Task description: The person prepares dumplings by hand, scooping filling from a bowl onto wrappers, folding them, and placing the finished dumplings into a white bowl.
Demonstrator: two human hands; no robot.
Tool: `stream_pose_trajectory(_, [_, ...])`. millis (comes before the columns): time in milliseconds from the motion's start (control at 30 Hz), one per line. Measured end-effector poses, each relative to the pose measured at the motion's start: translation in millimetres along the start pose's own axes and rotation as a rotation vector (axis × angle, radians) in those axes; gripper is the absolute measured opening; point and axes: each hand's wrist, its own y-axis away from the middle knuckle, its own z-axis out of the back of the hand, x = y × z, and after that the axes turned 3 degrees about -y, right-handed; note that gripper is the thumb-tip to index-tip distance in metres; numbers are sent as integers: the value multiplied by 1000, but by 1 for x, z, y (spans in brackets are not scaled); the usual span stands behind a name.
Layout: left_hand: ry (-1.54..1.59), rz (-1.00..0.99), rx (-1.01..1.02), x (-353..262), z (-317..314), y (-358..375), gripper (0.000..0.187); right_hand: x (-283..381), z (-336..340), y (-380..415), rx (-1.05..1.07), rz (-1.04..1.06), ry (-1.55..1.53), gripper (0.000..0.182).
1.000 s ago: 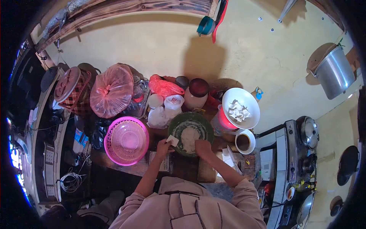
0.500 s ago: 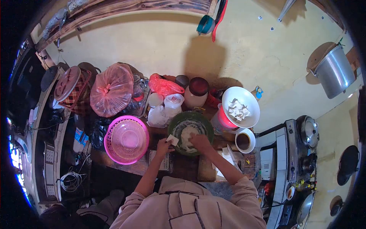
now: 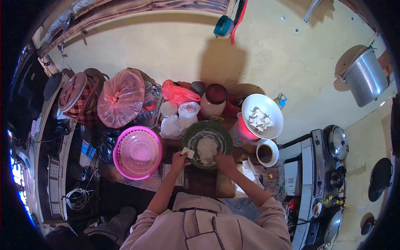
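A green bowl holds a pale, doughy mixture, with white smears on its inner wall. My left hand is closed at the bowl's left edge, holding a thin white square piece over the rim. My right hand is at the lower right of the bowl, its fingers bent down beside the mixture. What those fingers hold, if anything, is hidden. Up to the right, a white bowl contains several white folded pieces.
A pink basket stands left. Behind the green bowl are plastic bags and a red-lidded jar. To the right are a cup of dark liquid, a knife on white sheets, and a stove.
My right hand has moved from over the mixture to the bowl's lower right, uncovering more of the mixture. My left hand still holds the white square piece in nearly the same place.
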Motion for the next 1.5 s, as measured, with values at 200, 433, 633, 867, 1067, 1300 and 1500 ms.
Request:
stream_pose_trajectory(200, [-45,21,-14,-11,-3,8,20,12,0,-15,84,-142,-151,12])
stream_pose_trajectory(433, [-891,-520,-336,6,8,0,25,12,26,-11,-181,-196,-64,10])
stream_pose_trajectory(633, [-762,-459,-179,-23,-4,29,21,-8,48,1,-220,-368,-202,9])
stream_pose_trajectory(867, [-797,-804,-456,-2,-7,9,22,-8,25,12,-394,38,-90,10])
stream_pose_trajectory(1067, [-238,-66,-88,-7,-7,11,17,1,-4,9,-343,41,-17,8])
stream_pose_trajectory(1300, [-147,-130,-131,8,-3,2,14,12,1,10,-385,-42,58,10])
stream_pose_trajectory(1500, [-146,-69,-110,6,-6,4,13,23,19,4,-291,87,17,12])
